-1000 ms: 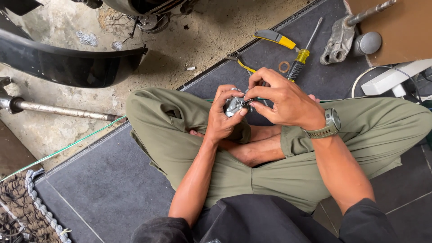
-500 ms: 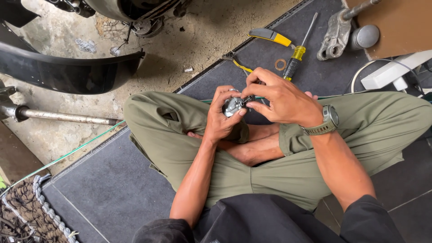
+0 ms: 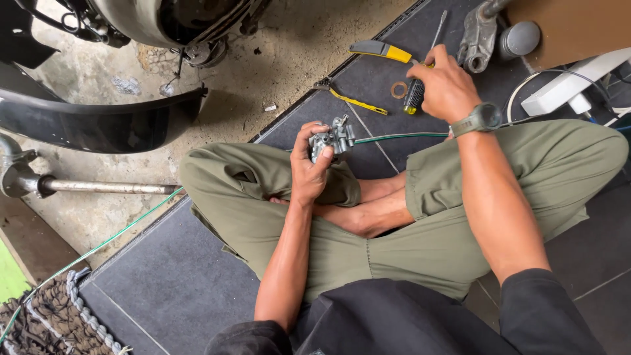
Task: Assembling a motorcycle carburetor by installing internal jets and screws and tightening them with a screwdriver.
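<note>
Grey cast metal, knobbly with small lugs and fittings, makes up the small engine part [image 3: 332, 139] that the left hand [image 3: 309, 172] grips above the left knee. The fingers are curled tight round its lower half, the thumb pressed against its side, so the upper fittings stand clear of the fist. A thin green cable [image 3: 401, 136] runs from the part to the right, across the olive trouser leg [image 3: 526, 164].

The right hand [image 3: 447, 85] is stretched out to the dark ribbed floor mat [image 3: 171, 283], well apart from the part. Its fingers are closed on the black and yellow handle of a screwdriver [image 3: 417, 89], whose slim steel shaft points away towards the top of the view. A grey-green wristwatch [image 3: 483, 118] sits on that wrist.

Just beside the right hand lie a copper-coloured ring washer [image 3: 398, 89], a yellow-handled plier-like tool [image 3: 376, 48] and a thin yellow strip [image 3: 355, 100]. Farther off are a rough grey metal bracket [image 3: 478, 36] and a round grey cap [image 3: 519, 38].

To the left, on sandy concrete, stand a curved glossy black fender [image 3: 98, 125] and a bare steel rod [image 3: 112, 187]. A woven rope mat [image 3: 46, 315] fills the lower left corner.
</note>
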